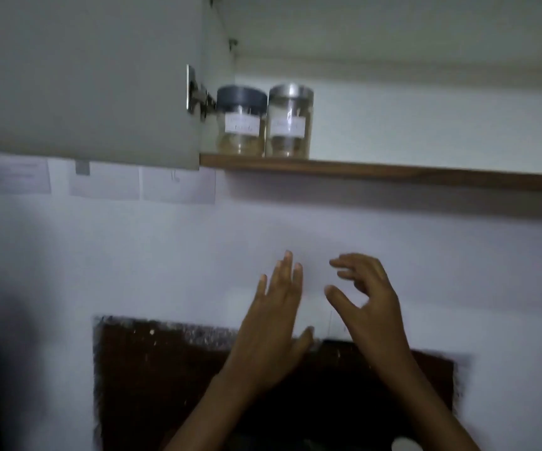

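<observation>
Dim kitchen, cupboard door (84,76) hanging open; you are holding your left hand (272,314), fingers straight, and right hand (367,307), fingers curled apart, both empty, well below grey-lid jar (242,122) and steel-lid jar (290,120), side by side at the shelf (393,173) edge; a hasty grab is risking toppling the neighbour.

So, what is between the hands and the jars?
Head view: only bare wall and the shelf edge separate the left hand and right hand from the dark-lidded jar and steel-lidded jar.

You're facing a dim white wall (132,255) with paper notes (178,187) stuck along it. Above, an open grey cabinet door (84,76) and a wood-edged shelf (393,174); below, a dark brown speckled panel (165,369).
</observation>
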### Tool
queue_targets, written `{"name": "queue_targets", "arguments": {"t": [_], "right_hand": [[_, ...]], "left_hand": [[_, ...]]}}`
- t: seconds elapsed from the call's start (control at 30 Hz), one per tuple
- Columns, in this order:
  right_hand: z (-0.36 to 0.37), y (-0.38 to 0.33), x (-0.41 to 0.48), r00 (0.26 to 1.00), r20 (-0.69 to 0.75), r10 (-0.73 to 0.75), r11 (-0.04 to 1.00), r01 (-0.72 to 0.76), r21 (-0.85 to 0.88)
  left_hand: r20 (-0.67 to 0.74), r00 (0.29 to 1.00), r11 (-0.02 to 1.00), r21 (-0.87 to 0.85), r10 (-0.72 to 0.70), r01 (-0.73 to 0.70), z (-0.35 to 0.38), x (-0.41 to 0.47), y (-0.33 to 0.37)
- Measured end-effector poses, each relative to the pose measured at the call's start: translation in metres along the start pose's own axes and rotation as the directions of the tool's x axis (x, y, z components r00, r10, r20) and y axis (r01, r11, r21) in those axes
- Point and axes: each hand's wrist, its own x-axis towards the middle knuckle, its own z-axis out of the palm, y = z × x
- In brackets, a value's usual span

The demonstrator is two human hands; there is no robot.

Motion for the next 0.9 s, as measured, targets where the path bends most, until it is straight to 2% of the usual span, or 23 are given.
{"name": "queue_targets", "arguments": {"t": [0.1,0.17,0.27,0.33,0.47,0.6,0.8,0.9], "right_hand": [[-0.011,0.02,-0.068,0.975,0.122,0.186,0.982,-0.19,0.021],[-0.019,0.039,-0.116,0.911,0.207,0.358,0.931,-0.364,-0.009],[-0.026,0.06,-0.177,0.745,0.332,0.579,0.815,-0.547,-0.192],[-0.028,0.062,-0.212,0.642,0.387,0.662,0.742,-0.636,-0.212],[-0.03,0.062,-0.278,0.408,0.464,0.786,0.574,-0.76,-0.305],[-0.033,0.062,-0.327,0.315,0.431,0.846,0.469,-0.824,-0.318],[-0.031,0.053,-0.369,0.224,0.428,0.876,0.392,-0.846,-0.361],[-0.028,0.05,-0.376,0.202,0.429,0.88,0.373,-0.853,-0.365]], "left_hand": [[0.064,0.998,0.996,-0.087,-0.012,0.018,0.028,-0.052,0.021],[0.108,0.993,0.985,-0.159,-0.051,0.068,0.043,-0.085,0.031],[0.199,0.969,0.94,-0.278,-0.145,0.198,0.064,-0.131,0.043],[0.295,0.937,0.898,-0.336,-0.186,0.284,0.074,-0.161,0.052],[0.458,0.859,0.853,-0.33,-0.23,0.404,0.097,-0.218,0.082],[0.586,0.778,0.807,-0.334,-0.227,0.487,0.113,-0.264,0.111],[0.724,0.662,0.793,-0.282,-0.193,0.54,0.122,-0.302,0.128],[0.743,0.644,0.791,-0.277,-0.183,0.545,0.116,-0.307,0.127]]}}
